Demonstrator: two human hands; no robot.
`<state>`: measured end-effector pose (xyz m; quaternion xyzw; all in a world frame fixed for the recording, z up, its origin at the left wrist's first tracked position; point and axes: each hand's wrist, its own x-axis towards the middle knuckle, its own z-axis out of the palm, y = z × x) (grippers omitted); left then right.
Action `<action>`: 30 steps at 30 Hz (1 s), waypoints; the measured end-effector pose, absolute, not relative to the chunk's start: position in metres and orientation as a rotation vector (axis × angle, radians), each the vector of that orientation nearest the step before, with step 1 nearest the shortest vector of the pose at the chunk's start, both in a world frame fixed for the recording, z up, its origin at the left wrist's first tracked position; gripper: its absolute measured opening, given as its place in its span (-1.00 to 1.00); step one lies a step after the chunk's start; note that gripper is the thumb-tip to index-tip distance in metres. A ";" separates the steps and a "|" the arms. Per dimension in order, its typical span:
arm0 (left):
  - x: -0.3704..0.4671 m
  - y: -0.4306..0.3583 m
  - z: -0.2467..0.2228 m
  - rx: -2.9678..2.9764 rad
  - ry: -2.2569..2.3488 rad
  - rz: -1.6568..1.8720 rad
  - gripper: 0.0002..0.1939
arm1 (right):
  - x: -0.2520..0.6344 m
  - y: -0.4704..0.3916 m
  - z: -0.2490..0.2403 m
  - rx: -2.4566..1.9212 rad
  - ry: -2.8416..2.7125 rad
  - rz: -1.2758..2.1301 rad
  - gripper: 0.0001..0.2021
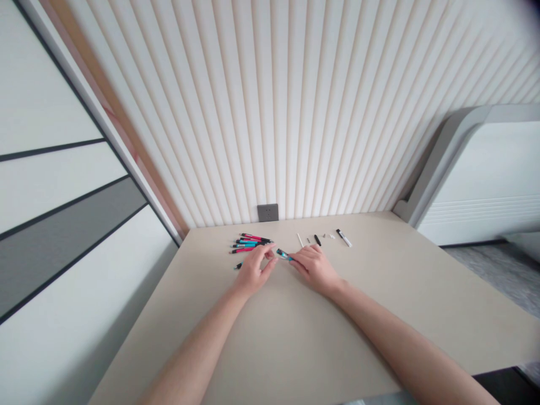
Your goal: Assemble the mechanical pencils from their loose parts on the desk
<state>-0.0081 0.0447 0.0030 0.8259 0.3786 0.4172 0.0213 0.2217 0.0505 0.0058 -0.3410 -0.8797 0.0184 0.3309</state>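
Note:
My right hand (314, 264) rests low over the table with its fingers closed on a blue mechanical pencil (283, 255), whose dark end points left. Just left of that end is my left hand (254, 271), thumb and fingers apart, with nothing visible between them. Behind the left hand lies a loose pile of red and blue mechanical pencils (248, 242) with black ends. Another dark-ended piece (238, 266) sticks out from beside the left hand, the rest of it hidden. Beyond my right hand lie a thin white tube (300, 240), a black grip (318, 241) and several tiny pieces (331, 237).
A clear lead case (344, 238) with a black end lies right of the small parts. The beige table (270, 349) meets a ribbed wall with a dark socket (268, 212). A white cabinet (84, 281) stands at left, and a grey-white headboard (481, 169) at right.

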 end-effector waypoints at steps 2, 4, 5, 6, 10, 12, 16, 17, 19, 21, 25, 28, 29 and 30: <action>-0.010 0.046 0.004 2.573 1.210 1.291 -0.70 | 0.232 0.057 0.006 -0.985 -2.178 0.052 -0.68; -0.011 0.047 0.005 2.614 1.221 1.247 -0.80 | 0.248 0.068 0.007 -1.104 -2.085 0.016 -0.68; -0.011 0.047 0.005 2.640 1.220 1.217 -0.83 | 0.258 0.074 0.007 -1.174 -2.064 -0.010 -0.69; -0.011 0.047 0.006 2.666 1.218 1.184 -0.84 | 0.270 0.080 0.006 -1.269 -2.034 -0.036 -0.69; -0.008 0.045 0.007 2.760 1.192 1.051 -0.83 | 0.322 0.103 0.000 -1.881 -1.765 -0.001 -0.68; -0.007 0.045 0.007 2.801 1.170 0.995 -0.82 | 0.345 0.109 -0.006 -2.018 -1.680 0.017 -0.65; -0.006 0.046 0.006 2.846 1.158 0.927 -0.82 | 0.369 0.114 -0.017 -2.155 -1.615 0.069 -0.64; -0.006 0.046 0.006 2.850 1.161 0.915 -0.82 | 0.372 0.115 -0.020 -2.172 -1.612 0.082 -0.64; -0.007 0.046 0.006 2.854 1.170 0.894 -0.82 | 0.374 0.117 -0.023 -2.194 -1.617 0.108 -0.65; -0.007 0.045 0.006 2.855 1.176 0.875 -0.82 | 0.375 0.119 -0.025 -2.205 -1.625 0.132 -0.66; -0.006 0.045 0.006 2.856 1.177 0.850 -0.81 | 0.376 0.122 -0.027 -2.206 -1.628 0.160 -0.68; -0.006 0.044 0.005 2.858 1.173 0.844 -0.80 | 0.377 0.122 -0.028 -2.206 -1.614 0.167 -0.69; -0.006 0.044 0.005 2.858 1.172 0.844 -0.79 | 0.377 0.122 -0.028 -2.205 -1.607 0.167 -0.70; -0.006 0.044 0.005 2.857 1.172 0.845 -0.79 | 0.377 0.122 -0.028 -2.204 -1.600 0.166 -0.70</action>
